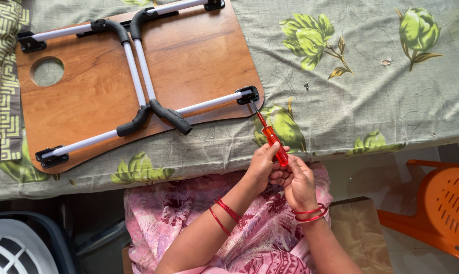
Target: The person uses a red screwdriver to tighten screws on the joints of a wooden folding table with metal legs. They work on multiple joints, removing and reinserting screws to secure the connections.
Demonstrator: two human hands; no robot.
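A wooden folding lap table [199, 56] lies upside down on the bed, its white legs [138, 66] with black foam ends folded flat. Both my hands hold a red-handled screwdriver [273, 142]. My left hand [262, 165] wraps the handle from the left and my right hand [299, 183] grips its lower end. The metal tip rests on the black hinge bracket [248, 95] at the table's near right corner.
A grey bedsheet with green leaf prints [351, 76] covers the bed. A small dark screw [306, 86] lies on the sheet right of the table. An orange plastic stool [442, 208] stands at the right, a dark basket [21, 243] at lower left.
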